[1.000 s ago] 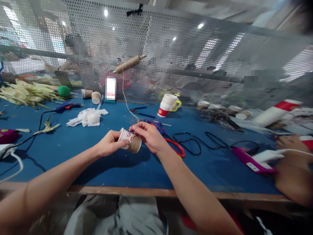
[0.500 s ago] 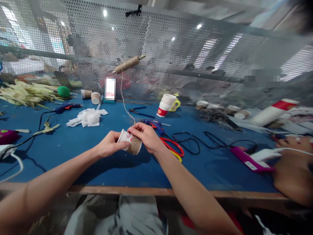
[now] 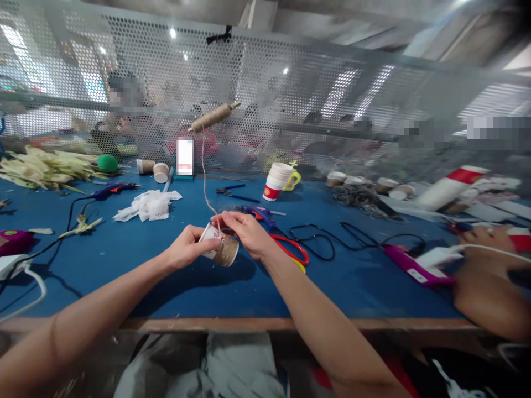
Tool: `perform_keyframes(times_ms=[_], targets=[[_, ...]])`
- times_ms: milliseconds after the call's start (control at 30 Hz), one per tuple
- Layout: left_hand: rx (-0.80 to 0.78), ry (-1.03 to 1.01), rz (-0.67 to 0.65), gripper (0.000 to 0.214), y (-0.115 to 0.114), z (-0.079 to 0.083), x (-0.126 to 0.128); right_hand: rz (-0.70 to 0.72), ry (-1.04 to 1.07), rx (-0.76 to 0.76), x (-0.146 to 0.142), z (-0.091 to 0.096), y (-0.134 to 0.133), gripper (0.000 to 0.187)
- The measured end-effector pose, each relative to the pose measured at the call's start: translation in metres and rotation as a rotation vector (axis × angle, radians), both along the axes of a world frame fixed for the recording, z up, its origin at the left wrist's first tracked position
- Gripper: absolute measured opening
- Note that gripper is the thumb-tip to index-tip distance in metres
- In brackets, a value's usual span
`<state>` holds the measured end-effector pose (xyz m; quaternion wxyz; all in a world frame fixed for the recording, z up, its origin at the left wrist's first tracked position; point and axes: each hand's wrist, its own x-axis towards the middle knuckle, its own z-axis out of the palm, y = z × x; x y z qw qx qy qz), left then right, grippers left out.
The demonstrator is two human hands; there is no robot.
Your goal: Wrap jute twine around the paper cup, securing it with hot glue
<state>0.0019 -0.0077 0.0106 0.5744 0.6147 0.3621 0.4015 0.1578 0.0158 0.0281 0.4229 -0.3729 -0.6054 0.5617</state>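
Observation:
My left hand [image 3: 185, 248] grips a small paper cup [image 3: 216, 247] lying sideways above the blue table [image 3: 124, 260]. Brown twine covers the cup's lower half. My right hand [image 3: 244, 234] pinches the twine [image 3: 203, 166] against the top of the cup. The strand runs up from there to a twine spool [image 3: 212, 116] hung on the perforated metal screen [image 3: 290, 99].
Red-handled scissors [image 3: 294, 250] and a blue glue gun [image 3: 259, 213] lie just right of my hands. A black cable [image 3: 332, 243], stacked cups [image 3: 280, 179], white tissue [image 3: 148, 203] and dried leaves [image 3: 41, 166] lie around. Another person's hand [image 3: 485, 237] works at the far right.
My right hand slid along the cup with the twine, laying it around the cup. The view tilted slightly down and left.

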Motion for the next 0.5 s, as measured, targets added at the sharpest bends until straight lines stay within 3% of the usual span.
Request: perform_keyframes(times_ms=[200,500], targets=[[0.005,0.001,-0.007,0.038,0.0016,-0.003,0.0035,0.037,-0.125,0.101,0.0005,0.0038,-0.0049,0.027],[-0.008,0.012,0.046,0.039,0.0052,-0.0045,0.0075,0.03,-0.186,0.13,-0.0003,0.0017,-0.0006,0.028]])
